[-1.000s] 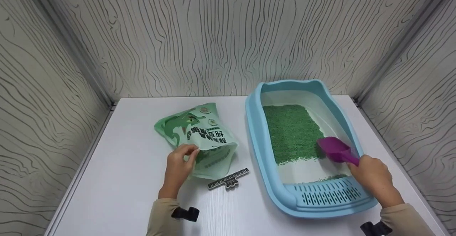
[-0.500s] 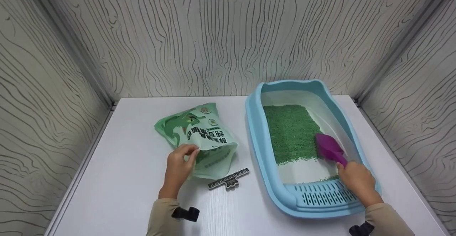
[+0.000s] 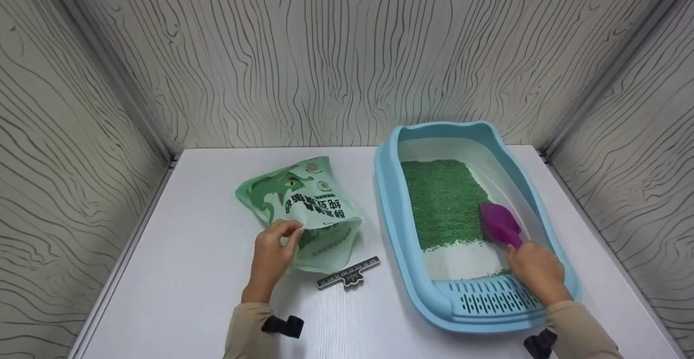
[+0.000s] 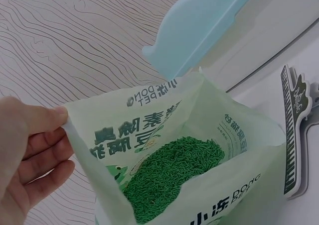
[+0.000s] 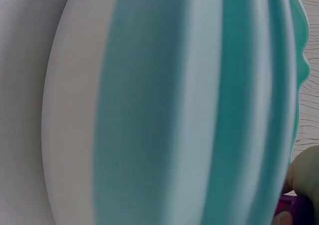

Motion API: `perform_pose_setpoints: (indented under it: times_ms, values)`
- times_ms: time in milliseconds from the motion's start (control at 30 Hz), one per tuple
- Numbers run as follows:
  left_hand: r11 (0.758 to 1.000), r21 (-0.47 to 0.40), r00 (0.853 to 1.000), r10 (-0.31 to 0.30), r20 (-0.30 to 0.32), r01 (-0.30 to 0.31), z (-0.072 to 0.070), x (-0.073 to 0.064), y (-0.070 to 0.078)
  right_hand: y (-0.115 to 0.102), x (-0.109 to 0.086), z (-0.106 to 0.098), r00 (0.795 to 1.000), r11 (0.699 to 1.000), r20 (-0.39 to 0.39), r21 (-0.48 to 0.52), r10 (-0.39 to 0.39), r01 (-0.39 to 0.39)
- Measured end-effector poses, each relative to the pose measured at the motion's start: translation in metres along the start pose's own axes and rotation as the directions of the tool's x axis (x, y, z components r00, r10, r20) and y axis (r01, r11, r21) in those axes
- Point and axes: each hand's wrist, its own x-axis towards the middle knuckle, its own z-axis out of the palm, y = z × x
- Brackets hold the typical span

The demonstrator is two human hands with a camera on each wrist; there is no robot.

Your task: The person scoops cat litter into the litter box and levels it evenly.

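My left hand [image 3: 275, 246] pinches the mouth edge of a pale green printed bag [image 3: 320, 202], holding it spread apart. Inside, the left wrist view shows green pellet litter [image 4: 172, 177]. My right hand [image 3: 538, 272] grips the handle of a purple litter scoop [image 3: 500, 222] inside a blue litter box [image 3: 387, 185]. The scoop's bowl is at the right edge of the bed of green pellets [image 3: 445, 202] there. In the right wrist view the box's outer wall [image 5: 144, 105] fills most of the picture, with the hand at the lower right corner.
A clip [image 3: 348, 273] with a piano-key pattern lies on the white table [image 3: 190, 272] between bag and box. The box's near end has a slotted blue ledge [image 3: 499, 297]. Wood-grain panels [image 3: 325, 55] enclose the table at the back and both sides.
My right hand has moved left and a little downward over the box, turning the scoop more upright in view against the pellets. The left hand and bag have stayed put.
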Motion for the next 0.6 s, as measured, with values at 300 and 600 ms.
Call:
perform_pose_setpoints:
  times_ms: [300,600]
  values:
    - [1.000,-0.021,1.000,-0.003,-0.006,0.003,0.000,0.000,0.001,-0.016,-0.008,0.009,0.999,1.000,-0.045,-0.010,-0.014,0.014]
    - [1.000,-0.023,1.000,0.016,-0.017,-0.016,0.001,0.000,0.000,-0.035,-0.019,0.021,0.992,0.995,-0.080,-0.023,-0.102,0.101]
